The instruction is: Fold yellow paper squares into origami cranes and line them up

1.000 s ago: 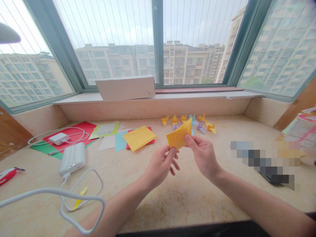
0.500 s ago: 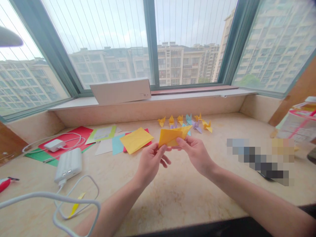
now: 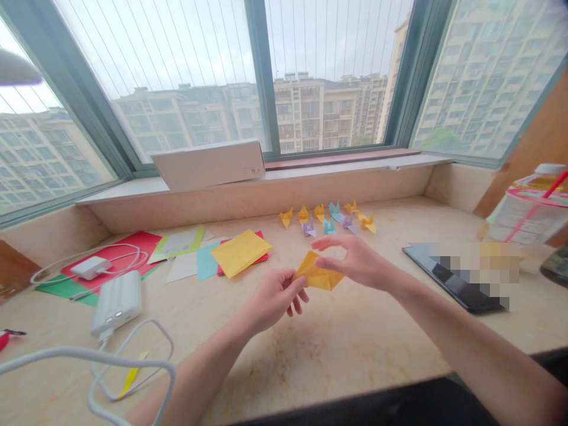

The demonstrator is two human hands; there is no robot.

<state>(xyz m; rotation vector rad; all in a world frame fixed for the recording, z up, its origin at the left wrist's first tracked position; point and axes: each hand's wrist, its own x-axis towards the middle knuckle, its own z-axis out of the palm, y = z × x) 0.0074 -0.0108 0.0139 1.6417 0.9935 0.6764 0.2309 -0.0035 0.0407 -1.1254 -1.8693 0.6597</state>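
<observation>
A partly folded sheet of yellow origami paper [image 3: 320, 277] is held above the counter, with creases and a pointed top. My left hand [image 3: 284, 293] pinches its left edge between thumb and fingers. Over the right side of the paper, my right hand [image 3: 355, 260] has its thumb and fingers spread apart. Its thumb overlaps the sheet, though whether it touches is unclear. Behind my hands stand several small folded paper cranes in yellow, blue and purple, such as a yellow crane [image 3: 286, 217] and a purple crane [image 3: 307, 226].
Left of my hands lies a stack of coloured paper [image 3: 242, 253]. Farther left are a white power bank [image 3: 118, 302], a charger [image 3: 91, 268] and looping cables. A tablet-like dark device [image 3: 457, 281] and a plastic cup [image 3: 532, 216] are on the right. A long box [image 3: 208, 165] rests on the sill.
The yellow paper has been lowered and turned, showing a wider face. My right hand has let go and its fingers have spread, while my left hand keeps its pinch. The view has shifted slightly.
</observation>
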